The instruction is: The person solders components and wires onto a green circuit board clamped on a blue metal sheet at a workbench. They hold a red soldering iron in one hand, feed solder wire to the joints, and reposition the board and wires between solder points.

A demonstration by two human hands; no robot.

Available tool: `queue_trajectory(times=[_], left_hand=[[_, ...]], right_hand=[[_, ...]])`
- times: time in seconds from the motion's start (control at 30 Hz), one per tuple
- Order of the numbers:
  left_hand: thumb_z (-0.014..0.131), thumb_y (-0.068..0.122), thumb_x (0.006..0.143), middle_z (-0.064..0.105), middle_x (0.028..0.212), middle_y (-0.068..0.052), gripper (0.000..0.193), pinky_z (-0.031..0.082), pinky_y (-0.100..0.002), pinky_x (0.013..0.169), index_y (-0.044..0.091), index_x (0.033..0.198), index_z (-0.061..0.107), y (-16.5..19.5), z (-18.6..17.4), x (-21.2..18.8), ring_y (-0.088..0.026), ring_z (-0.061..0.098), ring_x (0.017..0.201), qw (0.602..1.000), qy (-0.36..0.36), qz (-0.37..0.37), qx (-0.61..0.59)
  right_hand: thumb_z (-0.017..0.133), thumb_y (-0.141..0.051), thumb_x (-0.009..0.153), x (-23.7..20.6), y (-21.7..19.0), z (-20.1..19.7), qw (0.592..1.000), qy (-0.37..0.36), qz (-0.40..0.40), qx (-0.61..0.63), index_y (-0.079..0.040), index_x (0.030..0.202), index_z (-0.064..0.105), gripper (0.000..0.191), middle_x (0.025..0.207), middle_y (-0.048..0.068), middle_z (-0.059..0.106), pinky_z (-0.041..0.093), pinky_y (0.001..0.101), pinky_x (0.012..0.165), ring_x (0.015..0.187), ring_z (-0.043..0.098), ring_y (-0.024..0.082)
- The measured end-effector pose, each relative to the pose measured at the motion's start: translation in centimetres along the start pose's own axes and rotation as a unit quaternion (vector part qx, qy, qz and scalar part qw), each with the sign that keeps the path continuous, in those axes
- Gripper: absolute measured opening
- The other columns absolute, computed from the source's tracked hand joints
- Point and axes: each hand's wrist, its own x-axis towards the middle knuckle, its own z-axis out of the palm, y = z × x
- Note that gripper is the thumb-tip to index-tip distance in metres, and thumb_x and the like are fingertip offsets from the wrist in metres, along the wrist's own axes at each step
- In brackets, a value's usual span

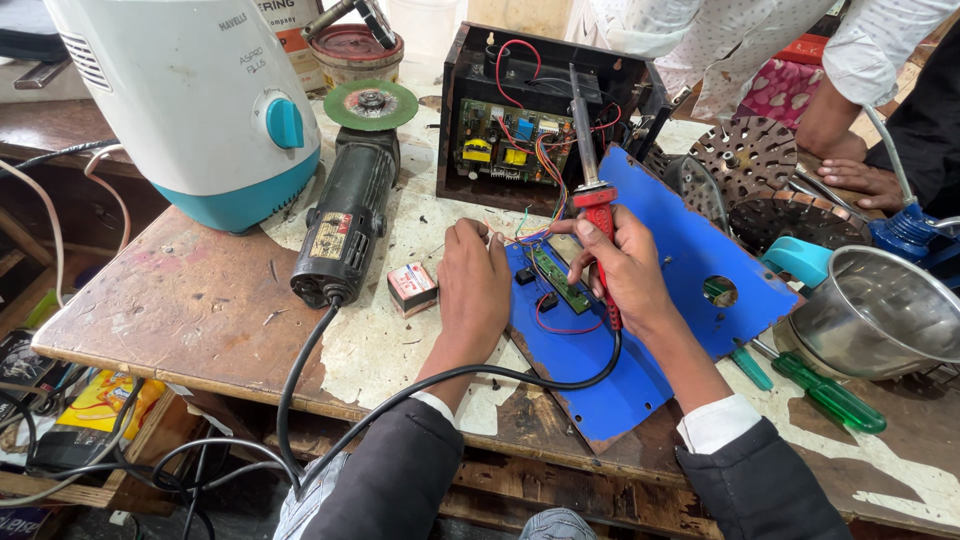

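My right hand (628, 268) grips a red-handled soldering iron (592, 205), its metal tip pointing up and away from me toward an open black case (455, 120) that holds a green circuit board (503, 145) with coloured wires. My left hand (474, 282) rests on the worn table at the edge of a blue metal panel (680, 250), fingertips pinching thin wires. A small green board (559, 279) lies on the panel between my hands. The iron's black cord (560, 383) loops below my wrists.
A black angle grinder (345, 225) lies left of my hands beside a white and teal appliance (200, 100). A small red and white box (412, 287) sits near my left hand. Green-handled screwdrivers (828, 395), a steel bowl (880, 310) and another person's hand (860, 180) are at the right.
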Motion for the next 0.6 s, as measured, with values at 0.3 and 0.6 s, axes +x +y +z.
queue_trajectory(times=[0.3,0.6], left_hand=[[0.055,0.013,0.101,0.060,0.108,-0.020,0.013,0.049,-0.051,0.077,0.001,0.107,0.052,0.16,0.01,0.19,-0.042,0.063,0.094,1.000,-0.020,0.012,-0.009],[0.056,0.010,0.100,0.062,0.105,-0.018,0.010,0.050,-0.050,0.076,0.003,0.107,0.055,0.84,-0.72,0.19,-0.041,0.064,0.092,0.998,-0.026,0.039,-0.042]], right_hand=[[0.057,-0.035,0.103,-0.11,0.03,-0.03,1.000,-0.006,-0.008,0.005,-0.001,0.118,0.053,0.037,0.114,0.013,0.074,0.043,0.0183,0.041,0.059,0.062,0.006],[0.061,-0.032,0.103,-0.18,0.35,-0.13,0.999,-0.006,0.008,0.043,-0.005,0.117,0.055,0.031,0.099,0.013,0.073,0.039,0.0184,0.041,0.055,0.057,0.006]])
